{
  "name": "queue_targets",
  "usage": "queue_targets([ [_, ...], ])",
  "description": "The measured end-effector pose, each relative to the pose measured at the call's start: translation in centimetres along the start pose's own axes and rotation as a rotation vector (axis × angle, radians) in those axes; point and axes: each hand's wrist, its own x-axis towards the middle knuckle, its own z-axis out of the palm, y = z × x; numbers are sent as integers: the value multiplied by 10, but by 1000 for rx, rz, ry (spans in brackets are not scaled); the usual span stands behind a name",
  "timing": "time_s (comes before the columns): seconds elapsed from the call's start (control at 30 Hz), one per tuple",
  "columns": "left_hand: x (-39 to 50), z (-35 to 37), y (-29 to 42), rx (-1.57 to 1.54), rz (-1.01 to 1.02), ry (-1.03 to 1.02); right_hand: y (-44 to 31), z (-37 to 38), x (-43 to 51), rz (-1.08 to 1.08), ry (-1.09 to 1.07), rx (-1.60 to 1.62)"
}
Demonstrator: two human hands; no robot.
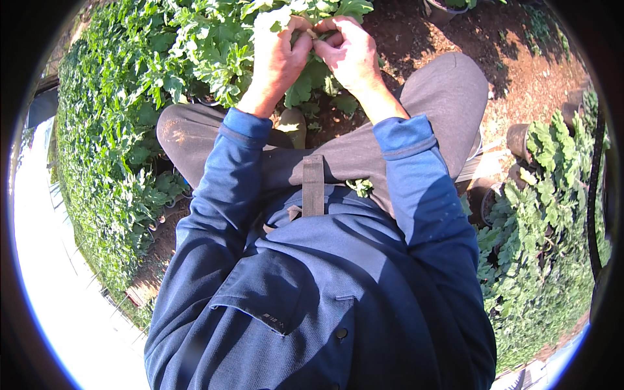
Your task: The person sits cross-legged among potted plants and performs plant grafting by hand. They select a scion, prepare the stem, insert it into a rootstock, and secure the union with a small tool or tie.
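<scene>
Both hands meet at the top of the view, among the lobed leaves of a green plant (300, 90) in front of my crossed legs. My left hand (282, 51) has its thumb and fingers pinched around a small thin tan piece (311, 34), which may be a stem or a tie. From the other side, my right hand (350, 53) pinches at the same spot, its thumb almost touching the left one. Leaves and fingers cover most of what lies between the hands. A small cut leaf sprig (360, 187) rests on my lap.
Dense rows of leafy potted plants (122, 97) fill the left side. More plants (531, 243) stand at the right, some in brown pots (519, 141). By my right knee lies a bundle of thin pale sticks (480, 163) on reddish soil (521, 78). Another pot (441, 13) stands at the top.
</scene>
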Motion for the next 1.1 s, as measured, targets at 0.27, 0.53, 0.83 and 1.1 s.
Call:
queue_targets([
  [0.27, -3, 7, 5, -263, -172, 37, 7, 1, 2, -45, 1, 21],
  [0.53, -2, 17, -1, -165, -67, 121, 4, -1, 4, -73, 44, -152],
  [0.83, -6, 21, 1, -321, -153, 172, 4, -2, 3, -10, 10, -82],
  [1.1, -15, 27, -11, -568, -477, 142, 0, -2, 4, 39, 11, -69],
])
